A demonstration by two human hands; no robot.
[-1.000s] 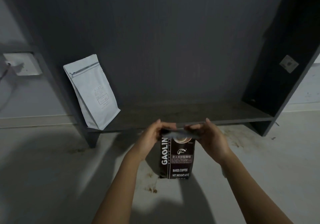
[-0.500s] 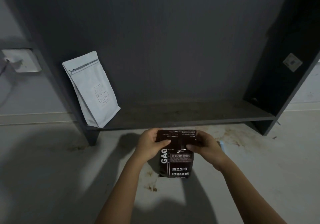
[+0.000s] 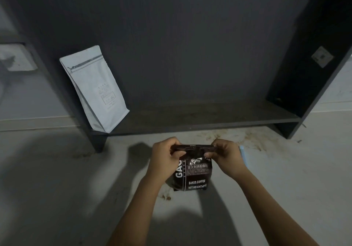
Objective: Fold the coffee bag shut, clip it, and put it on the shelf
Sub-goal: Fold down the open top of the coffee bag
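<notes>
A dark brown coffee bag (image 3: 196,175) with white lettering stands upright on the pale floor in front of the shelf. Its top is rolled down into a flat fold. My left hand (image 3: 164,157) pinches the left end of that fold, and my right hand (image 3: 225,157) pinches the right end. A pale blue clip-like strip (image 3: 244,156) lies on the floor just right of my right hand, partly hidden by it. The low dark shelf board (image 3: 219,119) runs behind the bag.
A white coffee pouch (image 3: 95,89) leans against the left upright of the dark shelf unit. The right side panel (image 3: 312,55) carries a small sticker. Brown coffee stains mark the floor (image 3: 253,141) near the shelf. A wall socket (image 3: 15,59) sits at the far left.
The top of the bag has been folded over further, so the bag stands shorter. Both hands have stayed on the ends of the fold and dropped with it.
</notes>
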